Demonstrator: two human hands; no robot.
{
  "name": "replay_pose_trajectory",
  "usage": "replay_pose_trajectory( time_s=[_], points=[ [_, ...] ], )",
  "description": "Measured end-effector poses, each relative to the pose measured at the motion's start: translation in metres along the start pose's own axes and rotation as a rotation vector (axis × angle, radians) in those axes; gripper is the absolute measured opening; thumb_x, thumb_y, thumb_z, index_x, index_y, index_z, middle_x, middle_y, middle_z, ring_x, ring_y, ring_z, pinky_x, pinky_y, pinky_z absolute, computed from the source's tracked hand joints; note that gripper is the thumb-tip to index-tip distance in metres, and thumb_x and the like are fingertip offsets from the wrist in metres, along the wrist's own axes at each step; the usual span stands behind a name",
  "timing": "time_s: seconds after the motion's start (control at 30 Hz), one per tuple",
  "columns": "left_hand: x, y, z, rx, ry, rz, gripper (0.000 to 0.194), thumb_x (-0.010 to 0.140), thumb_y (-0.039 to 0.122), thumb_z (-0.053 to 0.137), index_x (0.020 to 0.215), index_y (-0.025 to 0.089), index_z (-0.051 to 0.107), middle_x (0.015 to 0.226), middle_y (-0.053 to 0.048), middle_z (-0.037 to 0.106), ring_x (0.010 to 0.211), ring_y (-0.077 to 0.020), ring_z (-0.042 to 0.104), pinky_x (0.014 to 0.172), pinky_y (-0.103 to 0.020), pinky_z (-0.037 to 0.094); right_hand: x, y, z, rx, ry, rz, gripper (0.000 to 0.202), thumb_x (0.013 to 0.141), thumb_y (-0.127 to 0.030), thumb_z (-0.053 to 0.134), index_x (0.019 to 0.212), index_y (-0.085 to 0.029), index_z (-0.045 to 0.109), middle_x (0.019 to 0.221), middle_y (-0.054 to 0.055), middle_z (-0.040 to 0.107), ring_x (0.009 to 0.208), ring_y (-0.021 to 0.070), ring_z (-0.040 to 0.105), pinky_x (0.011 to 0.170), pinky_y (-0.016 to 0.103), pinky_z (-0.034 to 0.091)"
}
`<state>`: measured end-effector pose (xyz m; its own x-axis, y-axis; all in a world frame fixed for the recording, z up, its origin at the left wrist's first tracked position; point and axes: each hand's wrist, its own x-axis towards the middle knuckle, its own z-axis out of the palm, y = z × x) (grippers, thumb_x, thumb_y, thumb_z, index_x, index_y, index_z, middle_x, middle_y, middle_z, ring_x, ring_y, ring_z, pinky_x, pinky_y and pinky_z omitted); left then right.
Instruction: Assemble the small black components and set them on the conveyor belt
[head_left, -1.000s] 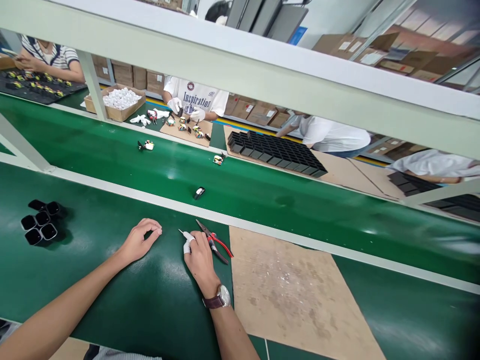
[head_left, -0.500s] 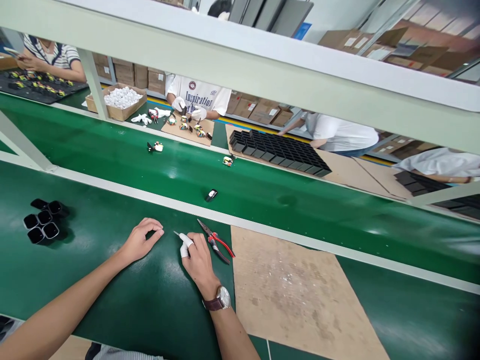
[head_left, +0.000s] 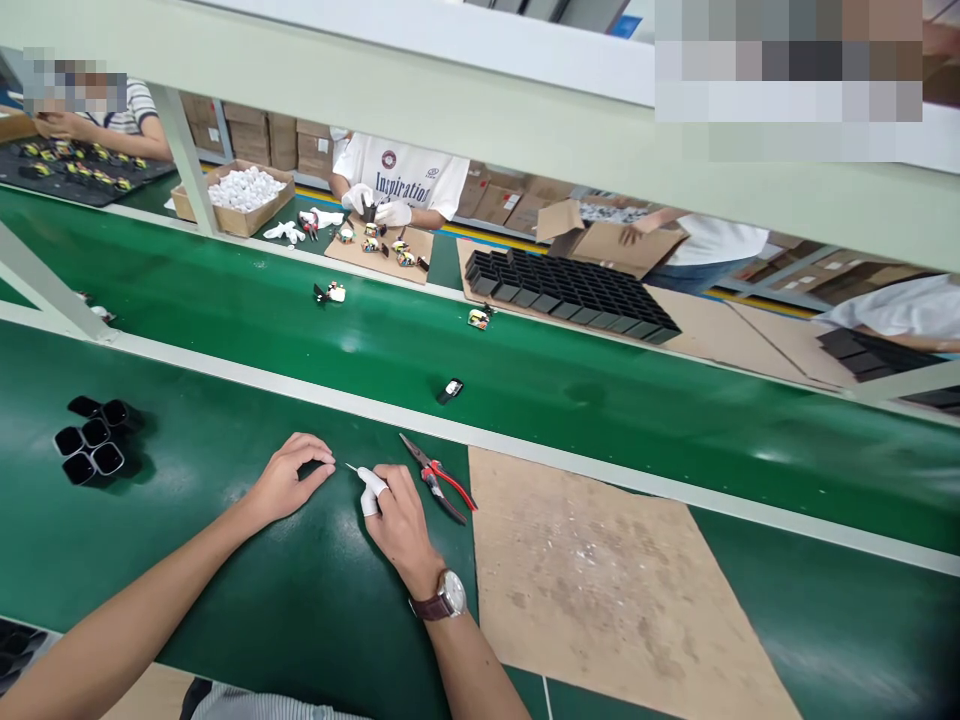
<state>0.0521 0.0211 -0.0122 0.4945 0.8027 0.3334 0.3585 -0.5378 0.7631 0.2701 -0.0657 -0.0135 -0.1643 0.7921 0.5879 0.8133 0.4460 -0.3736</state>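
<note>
My left hand (head_left: 289, 478) rests over the green bench, its thumb and index fingertips brought together in a pinch; anything between them is too small to make out. Facing it, my right hand (head_left: 401, 515) wears white finger cots on thumb and index finger and is closed on a thin, pale pointed piece (head_left: 351, 467) that sticks out toward the left hand. A small gap separates the two hands. Just right of my right hand lie red-handled long-nose pliers (head_left: 439, 478), touching neither hand.
Stained cardboard (head_left: 600, 580) covers the bench at right. Black square cups (head_left: 91, 440) stand at left. Beyond a pale rail, a green conveyor (head_left: 375, 350) carries a black housing (head_left: 451, 390) and small assemblies (head_left: 330, 293). Co-workers sit across it, near many black housings (head_left: 570, 295).
Items on the conveyor have shifted slightly right in the view, partly through camera motion. Another assembly shows at the far left. A co-worker opposite now handles an open carton. My hands keep their pose.
</note>
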Motion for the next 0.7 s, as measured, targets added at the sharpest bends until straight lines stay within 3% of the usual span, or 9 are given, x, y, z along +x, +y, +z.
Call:
replay_pose_trajectory(
  time_s=[0.5, 0.6, 0.7],
  points=[
    [0.001, 0.0036, -0.0023, -0.028, -0.01, 0.014, 0.013, 0.096, 0.031, 0.069, 0.106, 0.026, 0.077, 0.107, -0.008, 0.074, 0.107, -0.0253, 0.067, 0.095, -0.041, 0.055, 0.0006, -0.0016, -0.0002, 0.034, -0.007, 0.003, 0.04, 0.095, -0.002, 0.048, 0.131, -0.019, 0.058, 0.104, 0.01, 0.062, 0.093, 0.0243, 0.056, 0.079, 0.04, 0.053],
    [0.0013, 0.0055, -0.0017, -0.051, -0.016, 0.053, 0.021, 0.096, 0.033, 0.071, 0.116, 0.027, 0.075, 0.108, -0.008, 0.074, 0.107, -0.0252, 0.066, 0.095, -0.041, 0.054, 0.0003, -0.0043, -0.0004, 0.098, -0.036, 0.022, 0.043, 0.096, -0.002, 0.048, 0.133, -0.021, 0.057, 0.104, 0.009, 0.062, 0.096, 0.0233, 0.057, 0.081, 0.039, 0.054],
    [0.0009, 0.0042, 0.0002, -0.065, -0.032, 0.127, 0.017, 0.097, 0.032, 0.071, 0.113, 0.027, 0.077, 0.107, -0.007, 0.075, 0.107, -0.0247, 0.065, 0.096, -0.042, 0.052, -0.0005, -0.0076, 0.0002, 0.155, -0.044, 0.015, 0.045, 0.096, -0.002, 0.049, 0.136, -0.022, 0.056, 0.105, 0.009, 0.061, 0.097, 0.0229, 0.057, 0.081, 0.039, 0.055]
  ],
)
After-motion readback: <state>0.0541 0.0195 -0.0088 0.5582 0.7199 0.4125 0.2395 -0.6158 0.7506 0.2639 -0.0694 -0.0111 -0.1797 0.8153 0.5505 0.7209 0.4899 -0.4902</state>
